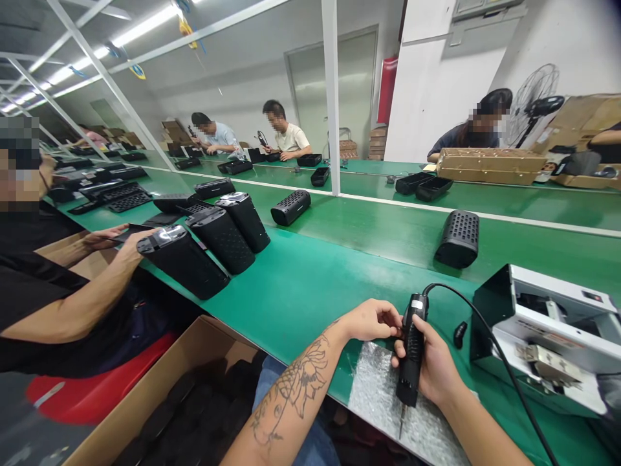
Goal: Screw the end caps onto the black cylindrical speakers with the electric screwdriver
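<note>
My right hand (434, 362) is wrapped round a black electric screwdriver (413, 349). The tool stands nearly upright, its thin bit pointing down over a bubble-wrap sheet (371, 375) at the table's front edge. A cable runs from its top to the right. Beside the screwdriver's upper body, my left hand (373, 320) has its fingers curled in and closed. Whatever its fingertips may hold is hidden or too small to make out. A small black part (460, 334) lies right of the screwdriver.
A white-and-black machine (548, 336) with an open top stands at right. Several black housings (220, 236) stand at left near a co-worker's hands (129, 243). One perforated housing (458, 238) sits on the green belt ahead. An open carton (145, 388) is below left.
</note>
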Demonstrator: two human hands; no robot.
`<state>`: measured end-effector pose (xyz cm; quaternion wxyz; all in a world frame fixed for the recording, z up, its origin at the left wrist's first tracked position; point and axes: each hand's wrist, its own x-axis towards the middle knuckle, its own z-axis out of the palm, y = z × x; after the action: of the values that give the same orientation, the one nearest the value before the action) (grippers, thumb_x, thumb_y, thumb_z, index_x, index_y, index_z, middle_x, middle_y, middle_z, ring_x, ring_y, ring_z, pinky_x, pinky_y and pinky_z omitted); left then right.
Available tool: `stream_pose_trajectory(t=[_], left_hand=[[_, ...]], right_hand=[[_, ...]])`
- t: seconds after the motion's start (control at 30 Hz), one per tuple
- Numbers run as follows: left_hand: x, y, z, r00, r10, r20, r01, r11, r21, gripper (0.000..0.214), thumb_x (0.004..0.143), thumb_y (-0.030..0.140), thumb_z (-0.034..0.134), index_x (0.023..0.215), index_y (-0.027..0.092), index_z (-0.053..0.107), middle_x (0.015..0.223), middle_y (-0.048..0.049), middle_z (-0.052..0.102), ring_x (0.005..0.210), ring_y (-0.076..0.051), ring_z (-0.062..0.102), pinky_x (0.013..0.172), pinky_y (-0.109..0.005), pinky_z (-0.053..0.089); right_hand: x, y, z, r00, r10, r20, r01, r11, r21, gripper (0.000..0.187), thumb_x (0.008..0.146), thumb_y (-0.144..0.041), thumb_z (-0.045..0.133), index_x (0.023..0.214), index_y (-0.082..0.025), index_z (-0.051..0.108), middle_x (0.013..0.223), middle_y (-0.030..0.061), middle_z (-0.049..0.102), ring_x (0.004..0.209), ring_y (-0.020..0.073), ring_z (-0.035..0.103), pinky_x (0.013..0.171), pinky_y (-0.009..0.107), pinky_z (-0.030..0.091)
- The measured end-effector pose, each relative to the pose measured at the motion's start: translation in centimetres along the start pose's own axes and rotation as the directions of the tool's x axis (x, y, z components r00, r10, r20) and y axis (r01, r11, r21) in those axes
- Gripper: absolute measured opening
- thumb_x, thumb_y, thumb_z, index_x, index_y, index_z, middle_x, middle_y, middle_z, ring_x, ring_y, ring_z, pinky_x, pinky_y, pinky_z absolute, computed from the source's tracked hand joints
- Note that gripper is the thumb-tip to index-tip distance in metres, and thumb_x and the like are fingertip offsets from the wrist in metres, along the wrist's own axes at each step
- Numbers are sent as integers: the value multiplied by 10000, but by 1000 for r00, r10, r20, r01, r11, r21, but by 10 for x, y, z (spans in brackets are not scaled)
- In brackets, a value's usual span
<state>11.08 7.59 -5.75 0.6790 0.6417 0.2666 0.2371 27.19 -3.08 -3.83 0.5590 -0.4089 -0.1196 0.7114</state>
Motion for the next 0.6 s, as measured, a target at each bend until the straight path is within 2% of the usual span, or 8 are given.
stream_pose_trajectory(t=[0.3, 0.6], left_hand=[[2, -5, 0, 1000, 2, -5, -2, 1000, -11, 238, 698, 92, 783, 928, 142, 747, 855, -34, 783, 808, -148, 748, 772, -238, 567], [2, -6, -1, 1000, 8, 5, -8, 1000, -13, 249, 700, 96, 778, 942, 142, 743, 886, -42, 789, 834, -153, 757, 791, -247, 575]], right_hand=[[1, -1, 0, 1000, -4, -9, 4, 1000, 2, 311, 944, -446, 763, 1095, -183, 692, 826, 18, 684, 539, 154, 582, 495, 362, 607], [-5, -6, 9, 998, 41, -43, -40, 999, 11, 265, 966, -430, 721, 1057, -186, 669, 808, 44, 725, 521, 162, 574, 472, 350, 589]])
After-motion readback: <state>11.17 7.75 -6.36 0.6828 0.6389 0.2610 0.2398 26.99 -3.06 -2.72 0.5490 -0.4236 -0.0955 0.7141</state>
